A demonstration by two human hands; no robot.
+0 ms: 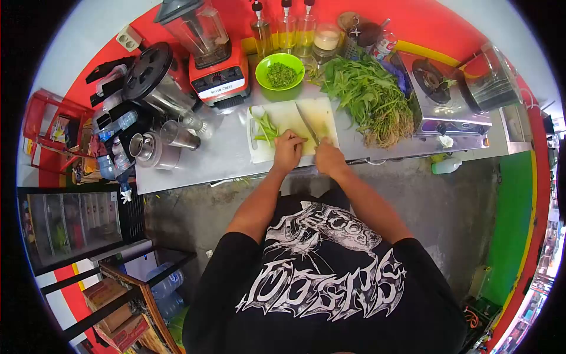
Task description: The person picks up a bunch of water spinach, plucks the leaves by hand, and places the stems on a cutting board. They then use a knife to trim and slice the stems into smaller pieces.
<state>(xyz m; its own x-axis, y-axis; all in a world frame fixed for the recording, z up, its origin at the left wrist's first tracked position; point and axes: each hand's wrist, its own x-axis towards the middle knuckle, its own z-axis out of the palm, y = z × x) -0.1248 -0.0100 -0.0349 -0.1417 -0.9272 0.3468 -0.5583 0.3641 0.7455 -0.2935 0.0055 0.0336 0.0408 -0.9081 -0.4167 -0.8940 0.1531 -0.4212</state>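
A white cutting board (282,110) lies on the metal counter in front of me. My right hand (330,158) is closed round the handle of a knife (308,124), its blade pointing away from me over the board's right half. My left hand (288,150) rests on the board with its fingers curled down on green stalks (267,128), whose pale lengths stick out to the left. What lies right under the fingertips is partly hidden. Just behind the board stands a lime-green bowl (264,75) with chopped greens (281,75) in it.
A heap of leafy greens with roots (371,100) lies right of the board, beside a gas stove (451,112). A red blender (219,79), metal cups (154,150) and a glass tumbler (180,135) stand left. Pump bottles (287,29) line the wall.
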